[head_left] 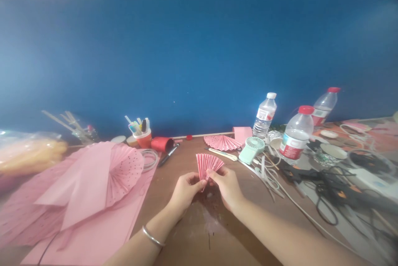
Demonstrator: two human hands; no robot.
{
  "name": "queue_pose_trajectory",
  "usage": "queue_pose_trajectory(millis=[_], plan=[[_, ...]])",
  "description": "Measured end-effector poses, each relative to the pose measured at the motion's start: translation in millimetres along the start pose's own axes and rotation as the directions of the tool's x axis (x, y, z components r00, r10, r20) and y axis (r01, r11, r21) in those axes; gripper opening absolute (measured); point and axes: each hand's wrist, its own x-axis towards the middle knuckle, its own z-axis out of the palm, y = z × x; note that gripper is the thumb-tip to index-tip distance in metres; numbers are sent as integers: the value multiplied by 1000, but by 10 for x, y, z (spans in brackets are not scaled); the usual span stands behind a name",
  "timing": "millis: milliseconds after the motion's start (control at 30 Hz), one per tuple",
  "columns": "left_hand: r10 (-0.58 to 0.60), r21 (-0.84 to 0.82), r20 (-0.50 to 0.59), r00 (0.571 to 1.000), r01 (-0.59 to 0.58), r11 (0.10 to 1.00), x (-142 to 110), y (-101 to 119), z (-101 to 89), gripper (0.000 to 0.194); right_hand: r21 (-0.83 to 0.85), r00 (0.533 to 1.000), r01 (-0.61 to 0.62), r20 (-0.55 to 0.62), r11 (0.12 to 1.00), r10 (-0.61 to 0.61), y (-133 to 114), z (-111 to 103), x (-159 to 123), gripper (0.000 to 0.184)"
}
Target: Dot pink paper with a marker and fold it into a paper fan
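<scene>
Between my two hands, above the brown table (168,175), is a small pleated pink paper fan (207,163), its folds spread at the top and gathered at the bottom. My left hand (185,189) pinches the gathered lower end from the left. On the right side, my right hand (228,185) grips the folds with its thumb across the front. Fingers behind the paper are mostly hidden. Beyond it lies another pleated pink paper fan (221,142), with a cutter knife (222,154) just in front.
Pink paper sheets (83,187) and large fans cover the left. A pen cup (143,137), red cup (162,144) and marker (168,155) stand or lie behind. On the right are a mint handheld fan (251,150), water bottles (297,135) and tangled cables (329,191). A blue partition (192,59) rises behind.
</scene>
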Motion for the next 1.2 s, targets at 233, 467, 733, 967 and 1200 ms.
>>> queue_pose_trajectory(millis=[233,467,733,967,1200], plan=[[-17,-26,40,999,19,999,17,-18,-9,29,-12,1000,4,-5,1000,-4,-4,-3,-7,17],[-11,-45,65,998,14,999,23,5,-11,24,-22,1000,12,4,1000,-12,10,-11,-2,18],[-27,41,125,992,22,999,-31,53,-3,17,-115,999,36,26,993,-33,82,-37,19,21],[56,243,140,989,-89,966,-48,48,0,14,-237,989,16,149,971,20,48,-76,66,22],[87,390,294,952,-202,898,-108,149,16,14,-252,922,-209,270,945,277,-64,-121,118,41]])
